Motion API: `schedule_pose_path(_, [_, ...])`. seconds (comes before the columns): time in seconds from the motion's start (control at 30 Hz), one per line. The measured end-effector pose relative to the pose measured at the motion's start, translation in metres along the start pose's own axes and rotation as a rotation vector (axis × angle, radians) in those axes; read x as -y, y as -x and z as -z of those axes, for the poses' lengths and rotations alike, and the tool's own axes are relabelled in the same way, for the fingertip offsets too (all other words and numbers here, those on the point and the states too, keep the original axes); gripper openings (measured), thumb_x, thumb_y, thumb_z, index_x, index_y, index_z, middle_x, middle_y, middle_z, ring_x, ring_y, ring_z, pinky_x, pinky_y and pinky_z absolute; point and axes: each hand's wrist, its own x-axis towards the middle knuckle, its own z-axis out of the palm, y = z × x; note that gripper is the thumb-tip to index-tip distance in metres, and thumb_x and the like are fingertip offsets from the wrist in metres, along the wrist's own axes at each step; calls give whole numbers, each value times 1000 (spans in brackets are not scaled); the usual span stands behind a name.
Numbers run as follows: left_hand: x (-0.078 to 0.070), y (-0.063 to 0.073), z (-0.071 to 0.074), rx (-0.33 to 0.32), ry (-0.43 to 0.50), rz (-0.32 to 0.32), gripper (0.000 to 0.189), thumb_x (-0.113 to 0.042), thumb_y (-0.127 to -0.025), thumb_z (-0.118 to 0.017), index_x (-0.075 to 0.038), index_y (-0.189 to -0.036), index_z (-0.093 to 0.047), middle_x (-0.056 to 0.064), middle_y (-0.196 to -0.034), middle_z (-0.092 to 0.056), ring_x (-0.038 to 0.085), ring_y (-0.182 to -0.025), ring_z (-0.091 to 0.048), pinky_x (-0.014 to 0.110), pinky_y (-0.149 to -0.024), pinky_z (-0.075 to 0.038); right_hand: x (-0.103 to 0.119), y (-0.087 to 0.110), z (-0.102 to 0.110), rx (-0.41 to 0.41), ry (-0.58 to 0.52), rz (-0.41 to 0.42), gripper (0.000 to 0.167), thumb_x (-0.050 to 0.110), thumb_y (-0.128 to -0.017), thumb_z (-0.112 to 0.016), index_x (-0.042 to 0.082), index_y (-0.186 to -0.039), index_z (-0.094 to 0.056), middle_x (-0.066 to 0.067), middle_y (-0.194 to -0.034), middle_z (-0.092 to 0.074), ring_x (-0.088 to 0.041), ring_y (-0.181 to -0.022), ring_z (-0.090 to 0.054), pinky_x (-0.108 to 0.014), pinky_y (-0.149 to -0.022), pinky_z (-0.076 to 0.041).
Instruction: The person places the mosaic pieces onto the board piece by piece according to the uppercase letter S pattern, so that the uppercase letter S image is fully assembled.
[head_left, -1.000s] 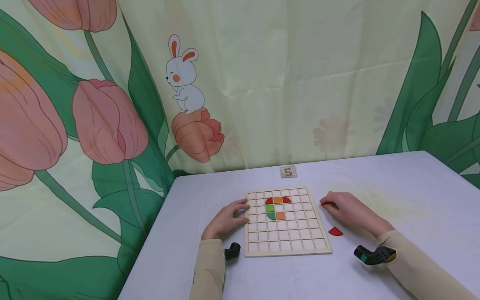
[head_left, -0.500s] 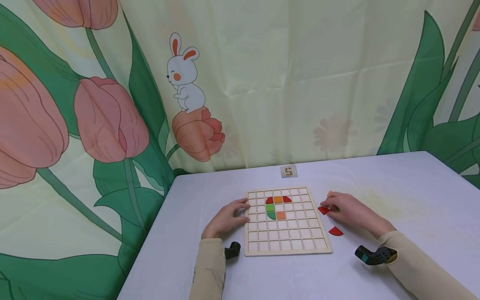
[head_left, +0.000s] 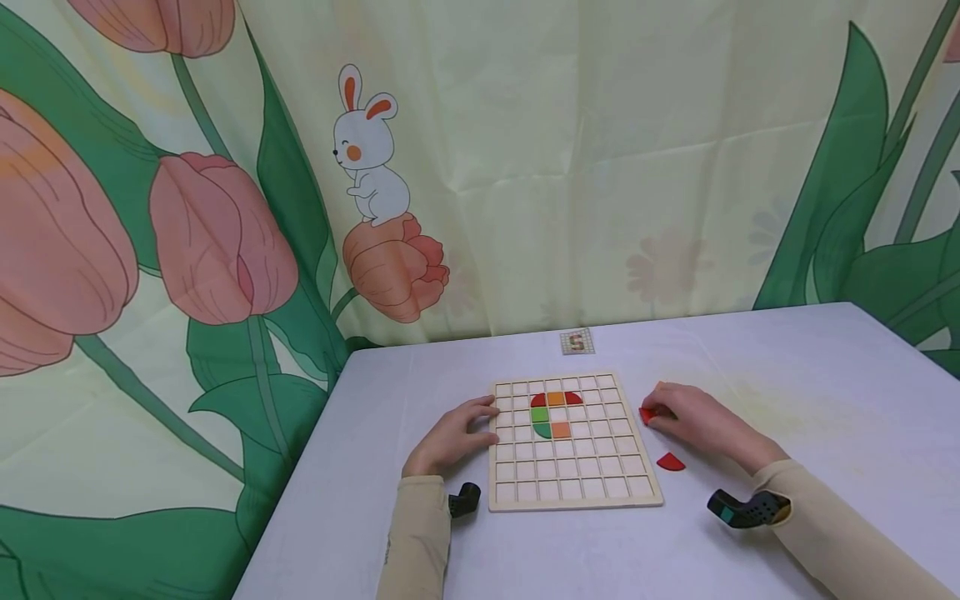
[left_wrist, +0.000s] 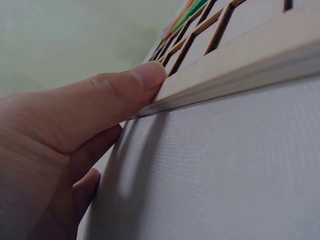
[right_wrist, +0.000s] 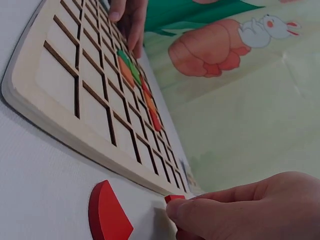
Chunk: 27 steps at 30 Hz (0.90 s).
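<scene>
A wooden grid board (head_left: 577, 493) lies on the table, with red, orange and green pieces (head_left: 540, 415) set in several of its cells. At the board's left edge is my left hand (head_left: 448, 437), its thumb (left_wrist: 150, 75) touching the rim and its fingers loosely bent. Just off the right edge, my right hand (head_left: 693, 417) pinches a red piece (right_wrist: 174, 198) between thumb and finger; most of that piece is covered. A red quarter-circle piece (head_left: 671, 462) lies on the cloth below this hand. Behind the right hand, a bit of an orange piece (head_left: 660, 384) shows.
A small card (head_left: 577, 342) with a grid picture lies beyond the board, near the table's back edge. White cloth (head_left: 570, 558) covers the table. A printed curtain (head_left: 517, 167) hangs behind it.
The red piece in my right fingers showed more half a second ago and has turned, so the fingertips now cover more of it. My left hand has stayed at the board's edge.
</scene>
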Motion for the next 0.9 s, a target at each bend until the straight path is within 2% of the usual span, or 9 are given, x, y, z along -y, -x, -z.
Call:
schedule_pose_path(0.13, [0, 0, 0, 4, -8, -7, 46, -23, -87, -75, -10, -129, -63, -1, -150, -44, 22, -142, -33, 42, -116, -29, 10, -2, 2, -16, -49, -23, 31, 11, -84, -76, 2, -113, -68, 0, -96, -65, -19, -89, -60, -40, -80, -56])
schedule_pose_path(0.3, [0, -1, 1, 4, -10, -12, 45, -23, -87, -75, -11, -129, -63, -1, -150, -44, 22, -142, -34, 41, -116, -29, 31, -4, 0, -8, -92, 3, 37, 14, -85, -76, 1, -119, -67, -1, -100, -65, -18, -91, -58, -34, -78, -55])
schedule_pose_path(0.47, [0, -1, 0, 3, 1, -5, 45, -23, -87, -75, -11, -129, -63, -2, -150, -44, 21, -142, -33, 41, -116, -28, 45, -12, -9, 4, -48, 116, 29, 15, -85, -76, 4, -112, -72, 1, -99, -64, -14, -87, -57, -25, -72, -54])
schedule_pose_path(0.63, [0, 0, 0, 4, -7, 3, 46, -23, -87, -75, -11, -129, -63, -3, -150, -44, 20, -143, -33, 39, -117, -28, 55, -20, -18, 4, 5, 216, 24, 13, -85, -76, 6, -108, -74, 3, -95, -63, -12, -85, -56, -27, -73, -54])
schedule_pose_path(0.73, [0, 0, 0, 4, -17, -1, 46, -23, -87, -76, -11, -129, -63, -2, -150, -44, 21, -142, -33, 39, -117, -28, 60, -24, -21, 5, 12, 233, 22, 14, -85, -76, 8, -106, -74, 4, -94, -63, -11, -85, -55, -28, -74, -53])
schedule_pose_path(0.9, [0, -1, 0, 8, -22, -2, 45, -23, -87, -75, -11, -129, -63, -3, -150, -44, 20, -143, -33, 39, -116, -28, 65, -28, -27, 1, -5, 210, 20, 14, -85, -76, 7, -103, -75, 4, -88, -61, -10, -80, -51, -25, -68, -50])
